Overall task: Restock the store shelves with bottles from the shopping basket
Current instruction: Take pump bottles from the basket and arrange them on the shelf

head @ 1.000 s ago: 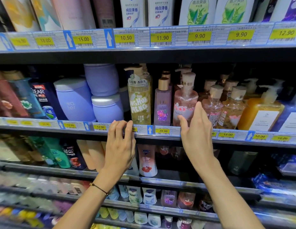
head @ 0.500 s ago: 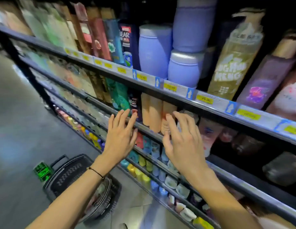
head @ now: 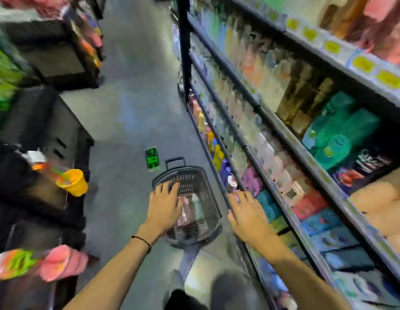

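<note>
A dark shopping basket (head: 208, 182) stands on the grey aisle floor beside the shelving. Inside it lie bottles (head: 191, 209), pinkish and pale, blurred. My left hand (head: 164, 206) hovers over the basket's left side, fingers spread, holding nothing. My right hand (head: 247, 212) hangs to the right of the basket, in front of the low shelves, fingers apart and empty. The store shelves (head: 290, 139) run along the right, packed with bottles. The whole view is motion-blurred.
A green tag (head: 152, 158) lies on the floor beyond the basket. Dark display units (head: 49, 139) with colourful goods line the left of the aisle, with a yellow cup-like item (head: 72, 182) sticking out. Grey floor (head: 127, 104) stretches ahead between them.
The view has swung from the shelf front down and left to the aisle floor. Both hands dropped from the shelf edge to above and beside the basket.
</note>
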